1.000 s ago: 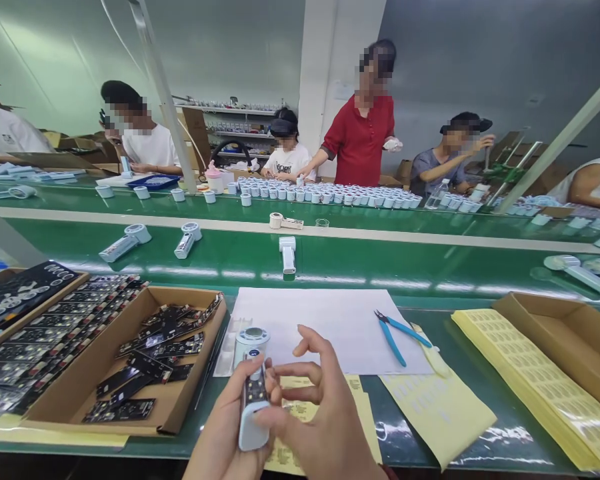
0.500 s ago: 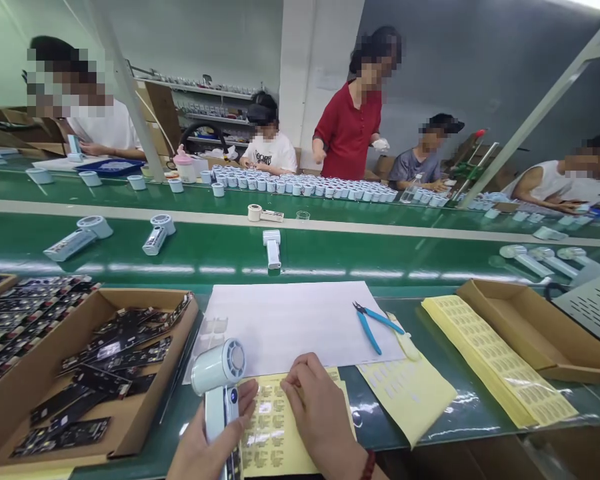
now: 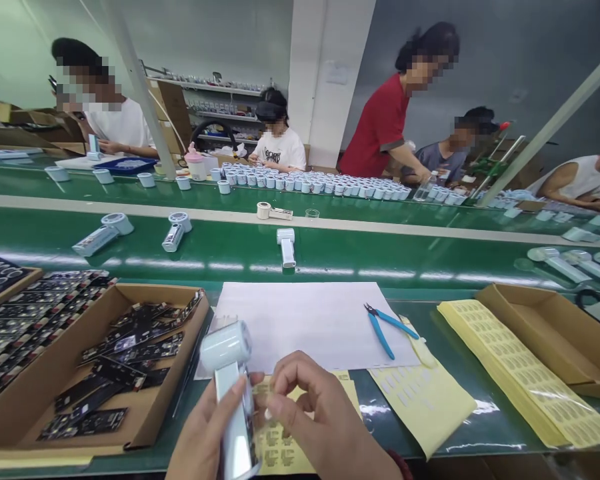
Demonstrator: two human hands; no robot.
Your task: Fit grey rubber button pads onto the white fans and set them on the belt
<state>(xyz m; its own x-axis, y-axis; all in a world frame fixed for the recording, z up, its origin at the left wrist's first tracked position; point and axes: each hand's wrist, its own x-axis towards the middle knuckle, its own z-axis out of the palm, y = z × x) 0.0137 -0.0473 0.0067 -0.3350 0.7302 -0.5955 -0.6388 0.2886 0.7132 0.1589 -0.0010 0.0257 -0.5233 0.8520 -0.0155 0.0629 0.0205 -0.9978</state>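
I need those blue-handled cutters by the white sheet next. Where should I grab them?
Grip the cutters by the two blue handles, from above on the near side. They lie flat and splayed toward you, while the dark jaws point away toward the belt.

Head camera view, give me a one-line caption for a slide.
Left hand holds a handheld fan while the right hand pinches at a label sheet beside a box of circuit boards.
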